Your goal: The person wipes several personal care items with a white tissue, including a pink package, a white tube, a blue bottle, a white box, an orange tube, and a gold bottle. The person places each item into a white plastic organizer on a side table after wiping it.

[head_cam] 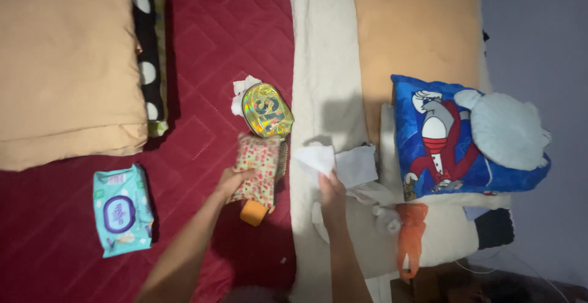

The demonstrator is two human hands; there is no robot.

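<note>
- My left hand grips the near edge of a floral pouch lying on the red bedspread; fingers closed on the fabric, thumb hidden under it.
- An orange thing pokes out just below the pouch — a cap or small bottle, I think, though the light is too dim to be sure.
- My right hand pinches a white tissue by its lower corner and holds it up over the cream sheet, beside a folded white cloth.
- A shiny gold pouch lies just beyond the floral one, touching it, with a crumpled white scrap at its far edge.
- A pack of wipes lies well apart to the left; a blue cartoon pillow is on the right.
- By my judgement I am midway through sorting — pouch steadied, tissue lifted. Any next move calls for a firm hold on the pouch and a light pinch on the thin tissue.
</note>
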